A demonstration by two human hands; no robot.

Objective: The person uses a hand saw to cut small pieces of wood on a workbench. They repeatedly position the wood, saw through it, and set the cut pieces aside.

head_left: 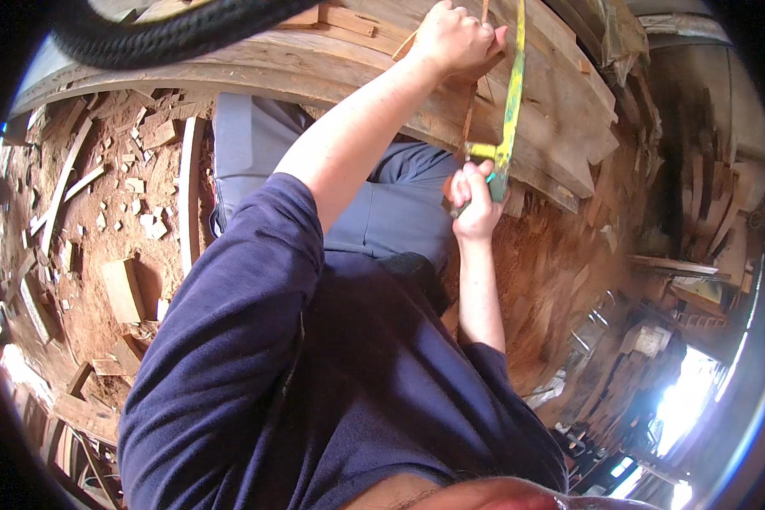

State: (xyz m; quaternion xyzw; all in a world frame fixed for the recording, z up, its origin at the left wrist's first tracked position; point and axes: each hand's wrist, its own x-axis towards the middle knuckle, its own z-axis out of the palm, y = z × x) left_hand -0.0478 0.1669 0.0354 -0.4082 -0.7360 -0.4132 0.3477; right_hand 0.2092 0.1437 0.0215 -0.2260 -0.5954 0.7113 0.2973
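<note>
My right hand (476, 200) is wrapped round the green handle of a hand saw, whose yellow, paint-worn frame (512, 106) runs up past the top of the view. Its narrow brownish blade (468, 115) lies over weathered planks (552, 127) stacked in front of me. Higher up, just left of the saw, my left hand (461, 41) is closed and pressed at a wooden piece on the stack; exactly what its fingers grip is hidden.
Loose offcuts, a long batten (190, 195) and a short block (123, 289) lie on the sawdust-covered ground (93, 221) at left. My legs are against the stack. A black braided loop (127, 42) crosses the top left. Boards (714, 212) lean at the right.
</note>
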